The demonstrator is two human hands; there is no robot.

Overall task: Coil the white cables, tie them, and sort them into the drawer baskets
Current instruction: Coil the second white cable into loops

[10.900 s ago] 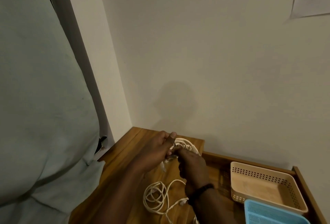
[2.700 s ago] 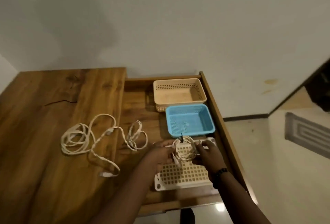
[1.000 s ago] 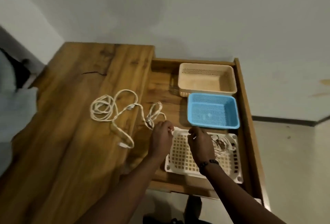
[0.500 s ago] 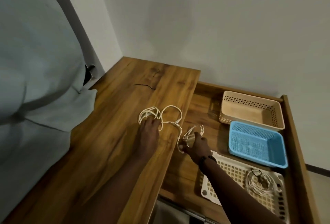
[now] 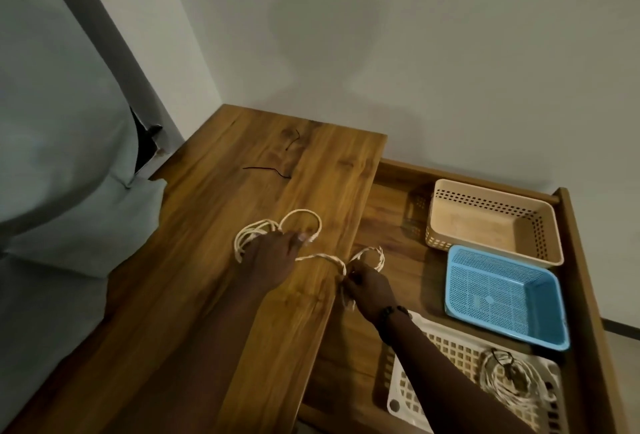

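Lying across mid-frame on the wooden tabletop (image 5: 194,295), the loose white cable (image 5: 301,222) is held at both ends: the left hand (image 5: 270,260) grips its loops, the right hand (image 5: 367,286) pinches its smaller loops at the drawer's (image 5: 585,295) edge. Lower right, a tied coil (image 5: 505,378) sits in the white basket (image 5: 401,395), below the blue basket (image 5: 502,295) and beige basket (image 5: 491,219).

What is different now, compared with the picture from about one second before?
Both hands left the white basket and took hold of the loose cable on the table: left hand on its loops, right hand pinching the smaller end. The tied coil stays in the white basket; the blue basket and beige basket stay empty.
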